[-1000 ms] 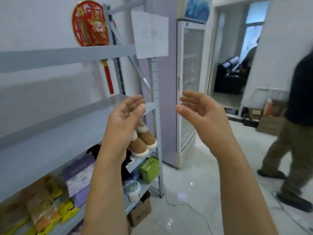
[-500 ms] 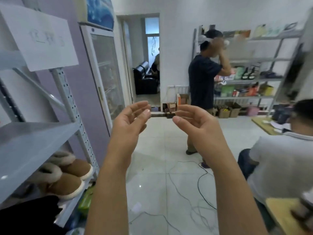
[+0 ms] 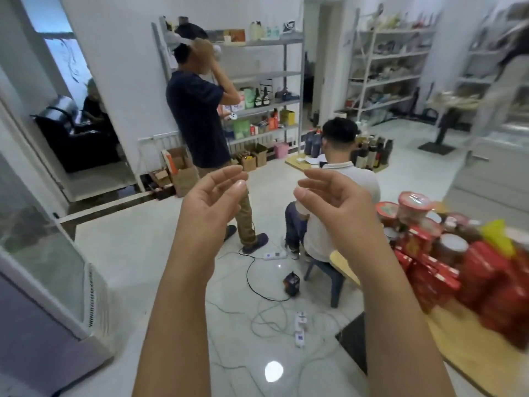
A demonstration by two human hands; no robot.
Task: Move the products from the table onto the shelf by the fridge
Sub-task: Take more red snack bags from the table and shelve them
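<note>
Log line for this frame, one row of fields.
left hand: open, empty | right hand: open, empty | products: piled on table, at right | fridge: at left

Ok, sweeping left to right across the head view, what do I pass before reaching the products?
The fridge → left hand, open and empty → right hand, open and empty → red jars and boxes piled on the wooden table.

Red products [image 3: 458,253] heaped on table [image 3: 469,348]
</note>
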